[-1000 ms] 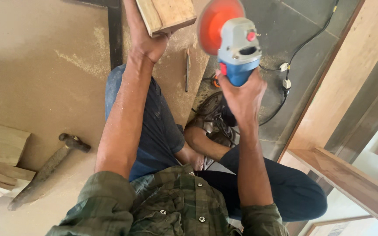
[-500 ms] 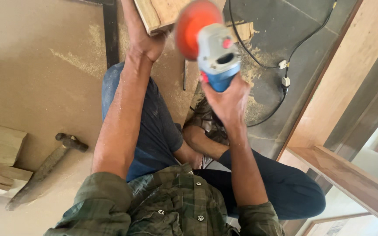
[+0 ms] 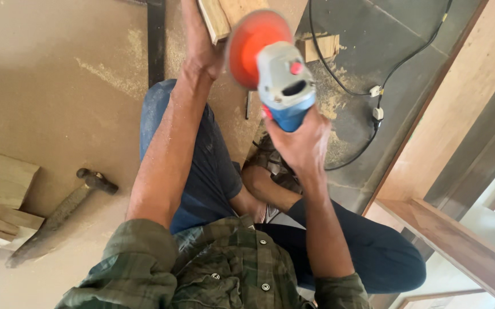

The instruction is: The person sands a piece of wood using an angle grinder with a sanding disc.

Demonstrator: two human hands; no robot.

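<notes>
Gripping a blue-grey angle grinder [image 3: 284, 86] by its body, the right hand [image 3: 301, 140] holds its orange disc [image 3: 251, 46] just beside a wooden block [image 3: 227, 14] at the far edge, clamped by the left hand [image 3: 201, 57]; a hammer [image 3: 58, 214] lies left on the dusty floor [image 3: 58, 86]

No packages, labels, signs or screens anywhere in view.

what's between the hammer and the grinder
In the head view, the person's left forearm and blue-clad thigh cross the stretch between the hammer and the grinder; beside the hammer is dusty board.
</notes>
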